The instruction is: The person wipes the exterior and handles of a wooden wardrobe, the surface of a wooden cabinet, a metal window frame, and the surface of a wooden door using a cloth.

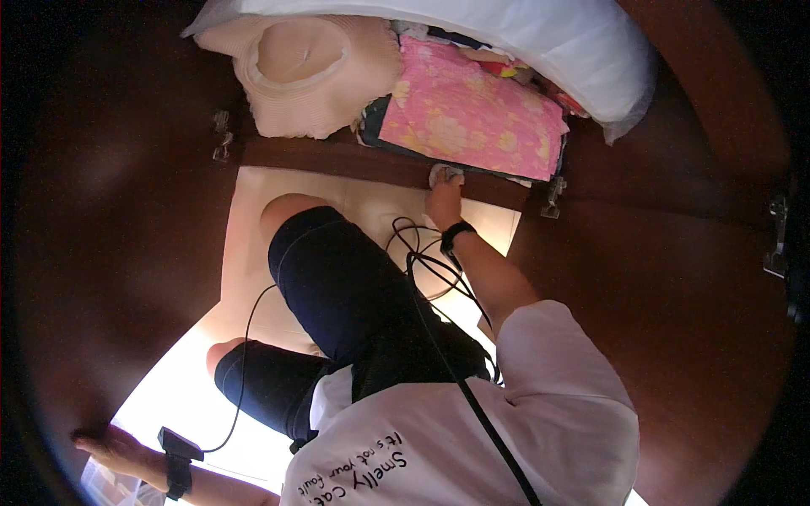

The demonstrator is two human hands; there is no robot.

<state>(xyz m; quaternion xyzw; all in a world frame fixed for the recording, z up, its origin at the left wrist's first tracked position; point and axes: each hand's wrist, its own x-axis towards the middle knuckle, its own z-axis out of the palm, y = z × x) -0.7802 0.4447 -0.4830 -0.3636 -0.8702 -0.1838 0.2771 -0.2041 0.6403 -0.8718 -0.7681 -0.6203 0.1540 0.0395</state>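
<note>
1. White, crumpled cloth (436, 174) is in the right hand (444, 202), at the front edge of a brown wooden shelf (337, 160). The grip is closed, fingers bent over the cloth, seemingly pressing it to the wood so it cannot slip.
2. The right arm reaches well forward, a black band (456, 235) around its wrist.
3. The left hand (122, 455) is far off at lower left, beside the dark left door (126, 278), perhaps for balance; I cannot tell whether its grip is spread or closed on anything.
4. Just above the cloth, a pink flowered fabric (472, 114) lies flat over a dark bundle, probably as a cover.
5. Left of it rests a peach hat (371, 63), its hollow showing, likely so its shape is not crushed.
6. A puffy white bundle (548, 34) curves behind both.
7. Black cable (472, 405) runs across the person's shirt, loosely looped near the right arm.
</note>
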